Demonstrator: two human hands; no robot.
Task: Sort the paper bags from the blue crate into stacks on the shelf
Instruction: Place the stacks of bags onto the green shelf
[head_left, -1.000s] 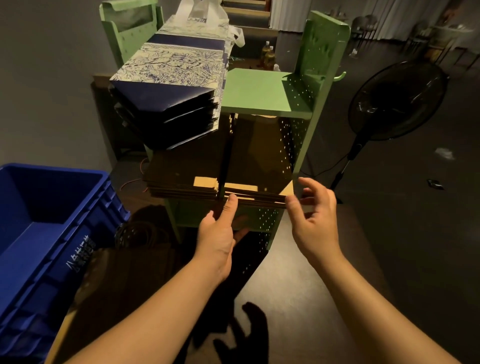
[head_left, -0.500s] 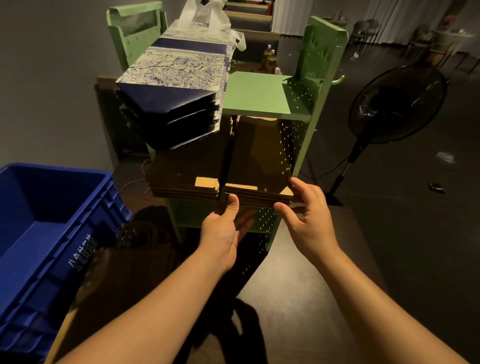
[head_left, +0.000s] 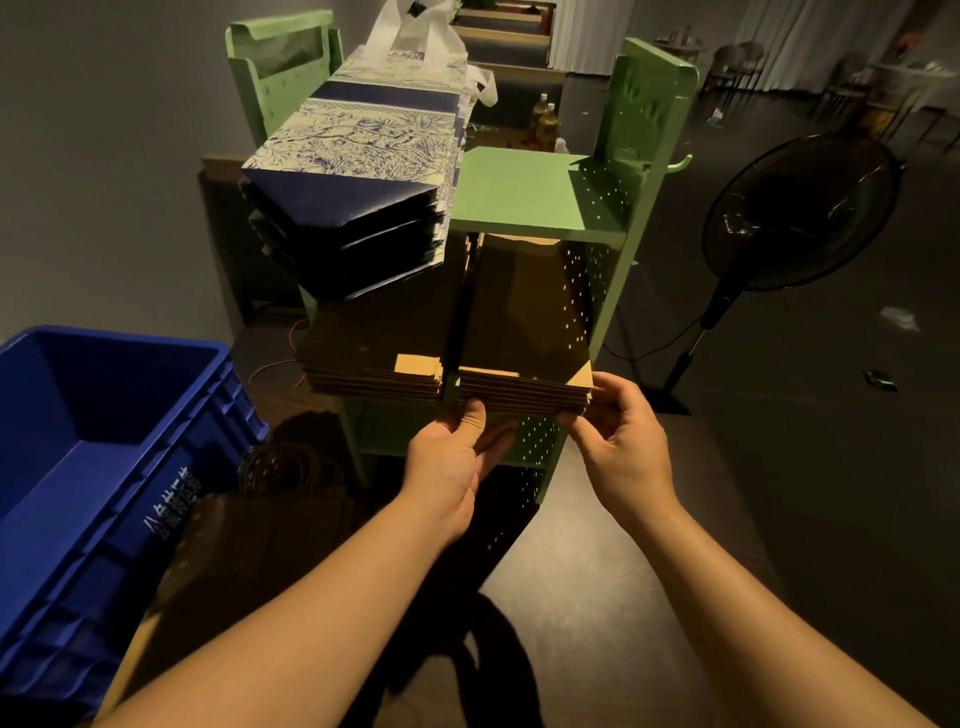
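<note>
You had most of the sorting behind you, by the look of it. The blue crate (head_left: 93, 457) at the near left showed only bare floor in the part you could see. On the green shelf (head_left: 524, 192), the patterned navy bags (head_left: 358, 171) sat stacked on the top tier's left half. Two stacks of brown paper bags lay side by side on the middle tier: the left brown stack (head_left: 374, 358) and the right brown stack (head_left: 524, 353), a narrow gap between them. A few more brown bags with twisted handles (head_left: 270, 499) lay on the floor beside the crate, so some sorting likely remained.

Your left hand (head_left: 452, 452) pressed its thumb against the near edge of the right brown stack, fingers curled beneath. Your right hand (head_left: 618, 436) pinched that stack's near right corner.

The stack overhung the tier's near edge. The perforated side panel (head_left: 587, 312) hemmed it on the right, and the top tier hung close overhead. The top tier's right half was bare, and the standing fan (head_left: 800, 208) stood well apart to the right.
</note>
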